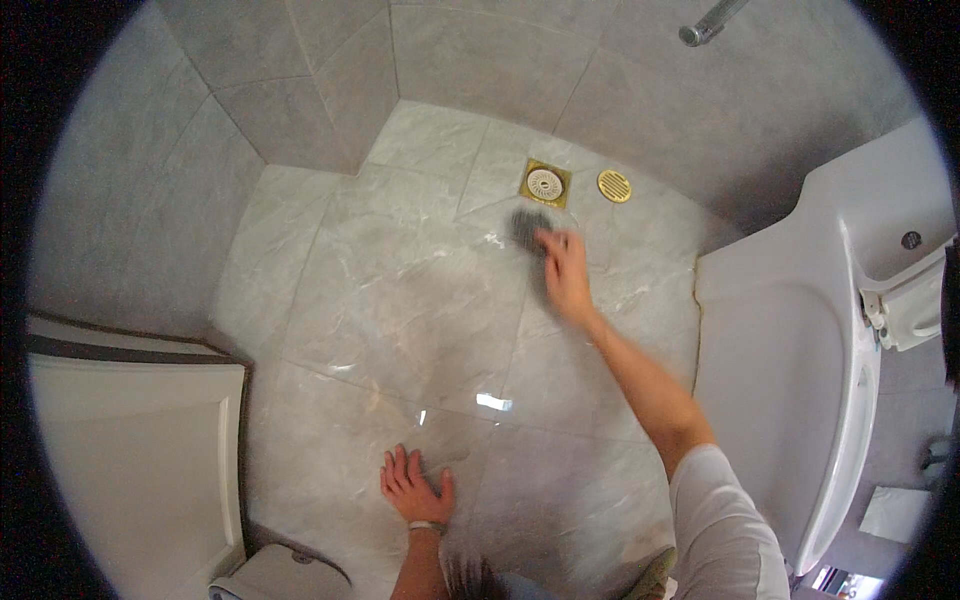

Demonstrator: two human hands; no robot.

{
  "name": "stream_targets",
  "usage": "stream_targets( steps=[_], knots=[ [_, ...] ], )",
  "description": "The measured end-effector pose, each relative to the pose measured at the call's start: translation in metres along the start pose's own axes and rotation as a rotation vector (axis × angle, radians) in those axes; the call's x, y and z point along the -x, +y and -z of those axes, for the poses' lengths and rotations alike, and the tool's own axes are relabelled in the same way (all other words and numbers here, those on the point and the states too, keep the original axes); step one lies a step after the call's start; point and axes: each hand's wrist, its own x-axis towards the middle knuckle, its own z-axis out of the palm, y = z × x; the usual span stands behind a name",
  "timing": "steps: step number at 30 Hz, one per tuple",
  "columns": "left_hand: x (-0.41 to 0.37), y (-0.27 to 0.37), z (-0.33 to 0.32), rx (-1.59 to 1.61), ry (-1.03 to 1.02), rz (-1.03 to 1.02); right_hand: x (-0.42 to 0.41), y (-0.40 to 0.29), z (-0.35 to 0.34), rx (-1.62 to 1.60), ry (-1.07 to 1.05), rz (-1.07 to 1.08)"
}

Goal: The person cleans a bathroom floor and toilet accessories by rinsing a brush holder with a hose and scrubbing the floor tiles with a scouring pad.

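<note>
My right hand (566, 277) reaches forward over the wet grey marble-look floor tiles (420, 300), its fingers on a dark, blurred scrubbing pad or brush (529, 229). Just beyond that dark object lies a square brass-coloured floor drain (545, 184) with a round pale strainer in it. A round gold slotted drain cover (615, 186) is to the right of the drain. My left hand (417, 487) rests palm down on the tiles nearer to me, fingers spread, a band around its wrist.
A white toilet (772, 360) stands along the right side. Grey tiled walls (487, 60) meet the floor ahead, with a projecting corner at the left. A white panelled door or cabinet (142, 465) and a grey bin (281, 574) are at the lower left. A metal shower handle or pipe (709, 26) shows above.
</note>
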Motion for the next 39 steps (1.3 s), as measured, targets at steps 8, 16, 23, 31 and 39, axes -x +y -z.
stream_targets(
  steps=[8, 16, 23, 31, 39],
  knots=[
    [-0.002, 0.001, 0.008, -0.001, -0.037, -0.023, 0.110, -0.015, 0.011, 0.215, -0.162, -0.165],
    [-0.005, 0.002, 0.002, -0.011, 0.016, -0.056, -0.046, 0.043, 0.004, 0.191, 0.100, -0.080],
    [-0.003, 0.006, 0.012, -0.044, -0.034, -0.025, 0.035, 0.015, -0.021, 0.244, -0.034, 0.005],
    [0.002, -0.004, 0.005, -0.066, 0.004, -0.009, -0.058, -0.013, -0.052, 0.132, 0.056, 0.141],
    [-0.013, 0.006, 0.004, -0.028, -0.043, -0.066, -0.098, 0.071, -0.053, 0.308, 0.068, -0.242]
  ],
)
